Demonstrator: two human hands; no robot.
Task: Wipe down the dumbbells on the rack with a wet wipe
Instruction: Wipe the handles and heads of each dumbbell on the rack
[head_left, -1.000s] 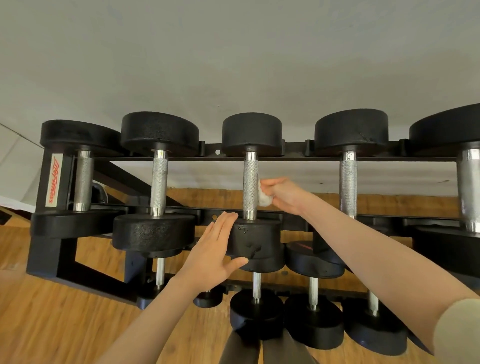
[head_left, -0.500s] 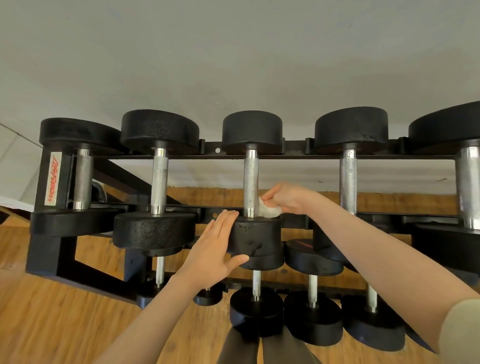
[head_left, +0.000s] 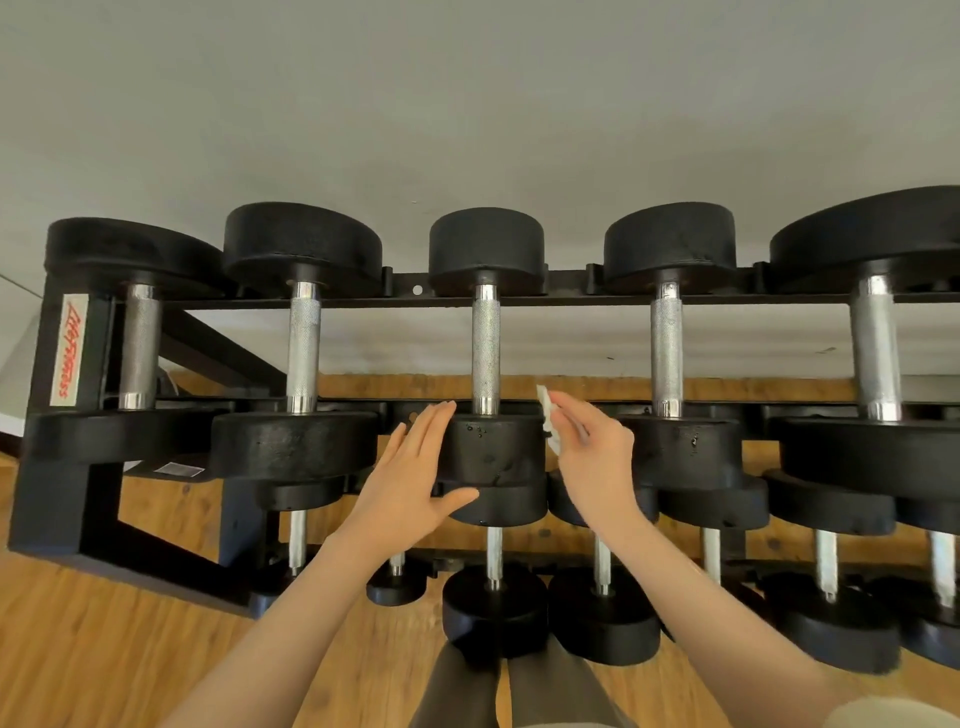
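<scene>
A black rack carries several black dumbbells with knurled chrome handles on its top row. The middle dumbbell stands between my hands. My left hand lies flat with straight fingers against the left side of that dumbbell's near head, thumb under it. My right hand holds a crumpled white wet wipe against the right side of the same head. Dark wet spots show on the head's top.
Neighbouring dumbbells stand close on both sides of the middle one. A lower row of smaller dumbbells sits under my forearms. Behind the rack is a white wall; below is a wooden floor. My legs show at the bottom centre.
My right hand has come down with the wipe from the chrome handle to the right side of the near head. My left hand has stayed on the head's left side.
</scene>
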